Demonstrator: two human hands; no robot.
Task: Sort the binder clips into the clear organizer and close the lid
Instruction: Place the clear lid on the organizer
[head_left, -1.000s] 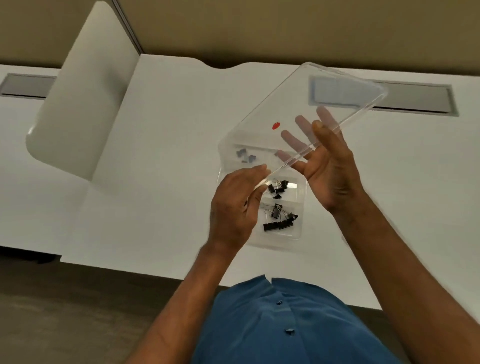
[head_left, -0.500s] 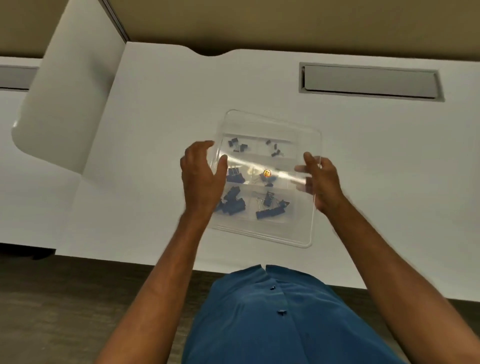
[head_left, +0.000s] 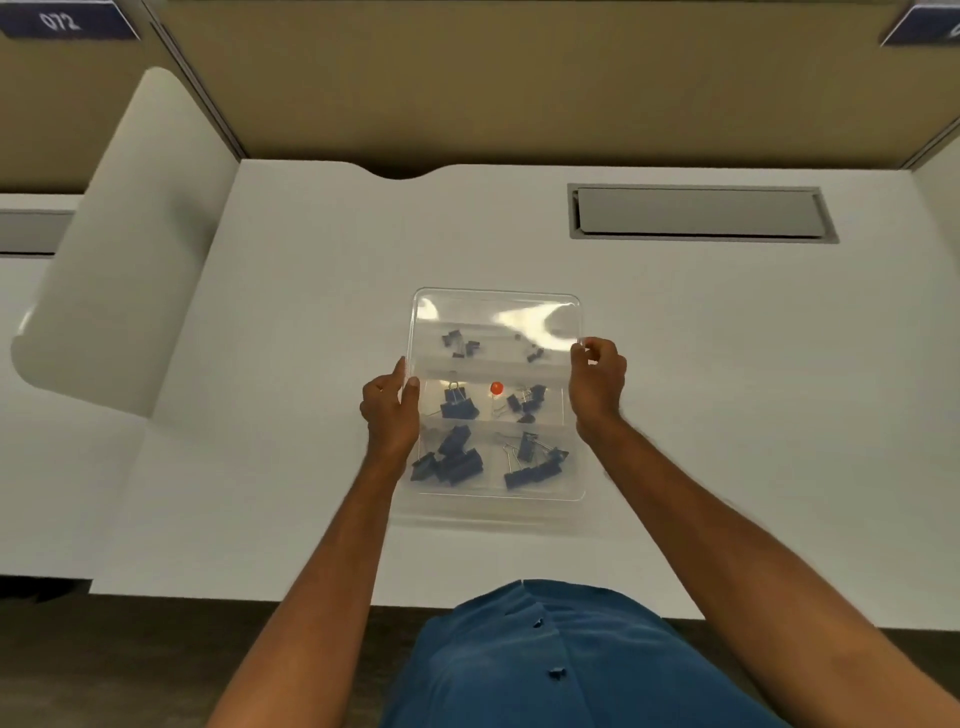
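Resting near the front edge of the desk (head_left: 727, 364), the clear organizer (head_left: 496, 512) is gripped at its left rim by the left hand (head_left: 390, 410) and pinched at its right rim by the right hand (head_left: 597, 382), judged to seat the lid (head_left: 493, 312). Binder clips (head_left: 449, 457) are seen in all six compartments, largest nearest.

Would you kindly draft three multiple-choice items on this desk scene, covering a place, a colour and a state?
1. Where does the clear plastic organizer sit?
A. on the white desk
B. on the floor
C. on a chair

2. What colour is the small round dot on the clear lid?
A. green
B. red
C. yellow

3. How is the lid now?
A. leaning against the wall
B. standing upright
C. lying flat over the organizer

Answers: 1 A, white desktop surrounds it; 2 B, it shows red above the middle compartments; 3 C, the left hand and right hand hold its side edges while dark binder clips show through it.
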